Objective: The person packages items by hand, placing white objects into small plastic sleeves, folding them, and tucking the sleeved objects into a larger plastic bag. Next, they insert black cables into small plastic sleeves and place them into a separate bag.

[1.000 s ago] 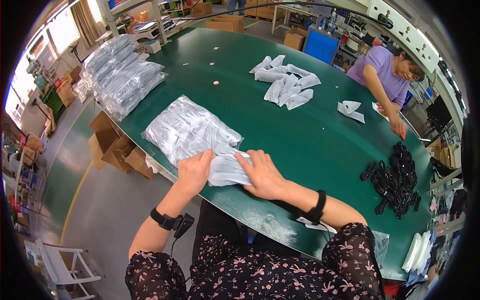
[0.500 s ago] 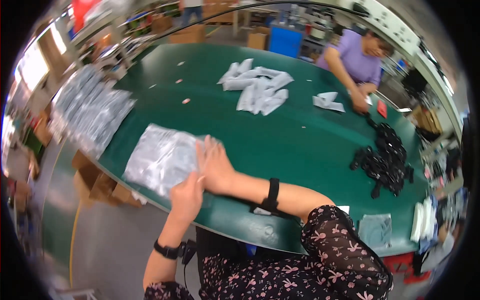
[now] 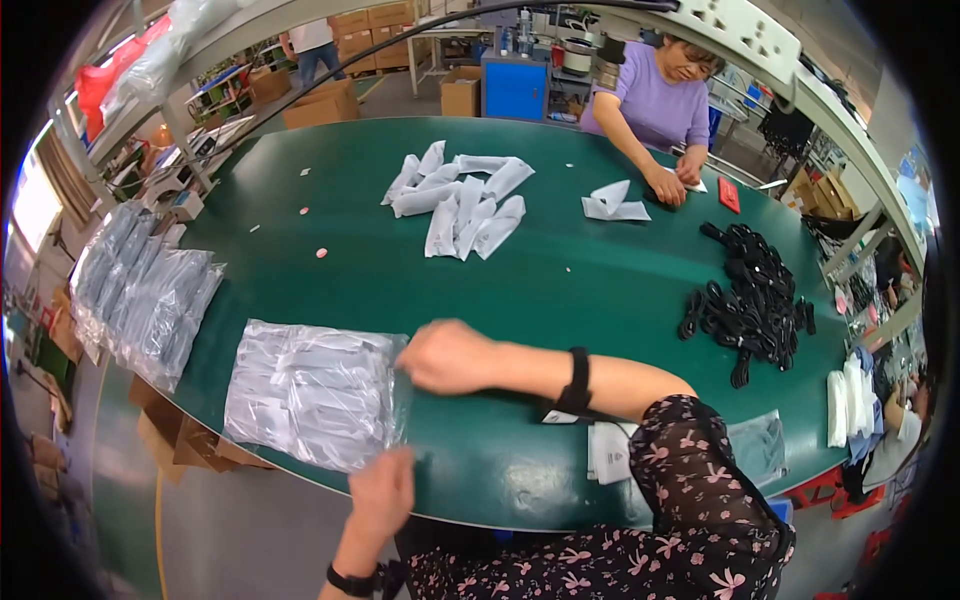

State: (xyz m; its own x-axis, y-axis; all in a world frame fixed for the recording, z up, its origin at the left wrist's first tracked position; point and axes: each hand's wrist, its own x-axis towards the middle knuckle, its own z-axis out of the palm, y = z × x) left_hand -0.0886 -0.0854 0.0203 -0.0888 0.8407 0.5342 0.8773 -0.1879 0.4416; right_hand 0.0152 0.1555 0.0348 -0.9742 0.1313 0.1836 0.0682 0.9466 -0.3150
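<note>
The left hand [image 3: 382,495] and right hand [image 3: 450,356] are curling narrow at the right edge of the clear bag [image 3: 399,405], lower left of the frame, their grip unclear, white packets [image 3: 310,395] seemingly filling it while loose packets [image 3: 468,215] are lying unbagged, upper centre.

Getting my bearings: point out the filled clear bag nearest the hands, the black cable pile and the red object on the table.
Filled clear bag [image 3: 312,395], head view: upper face, centre
Black cable pile [image 3: 760,297], head view: heap's middle
Red object [image 3: 728,195], head view: upper face
</note>
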